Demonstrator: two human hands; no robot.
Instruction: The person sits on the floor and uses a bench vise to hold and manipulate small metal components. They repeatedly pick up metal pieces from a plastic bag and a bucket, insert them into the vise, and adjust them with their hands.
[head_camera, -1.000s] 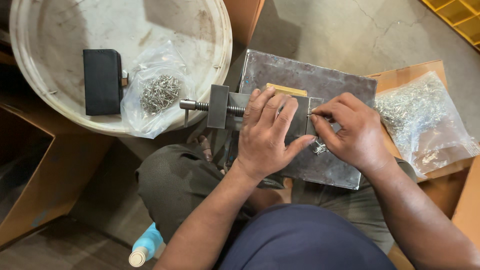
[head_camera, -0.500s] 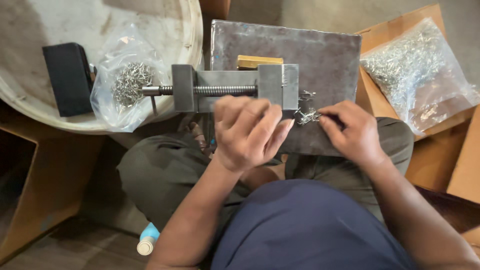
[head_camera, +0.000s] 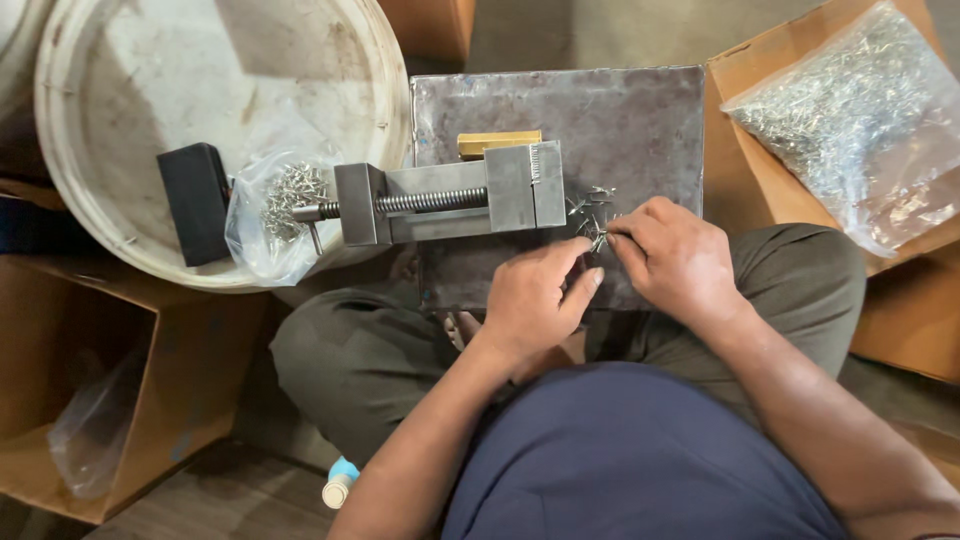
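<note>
A small steel vise (head_camera: 450, 198) lies across the left edge of a grey metal plate (head_camera: 640, 120) resting on my lap. A few small shiny metal pieces (head_camera: 590, 212) lie on the plate just right of the vise jaw. My left hand (head_camera: 530, 300) and my right hand (head_camera: 675, 255) meet over these pieces, fingertips pinched on one small piece between them. A brass block (head_camera: 498, 143) sits behind the vise jaw.
A white round tub lid (head_camera: 130, 100) at the left holds a black block (head_camera: 195, 203) and a clear bag of metal parts (head_camera: 275, 215). A large clear bag of shiny parts (head_camera: 850, 120) rests on a cardboard box at right. An open cardboard box (head_camera: 90, 390) stands at lower left.
My left hand came off the vise top and moved right to join my right hand at the small pieces. The view shifted, so everything sits further right and lower.
</note>
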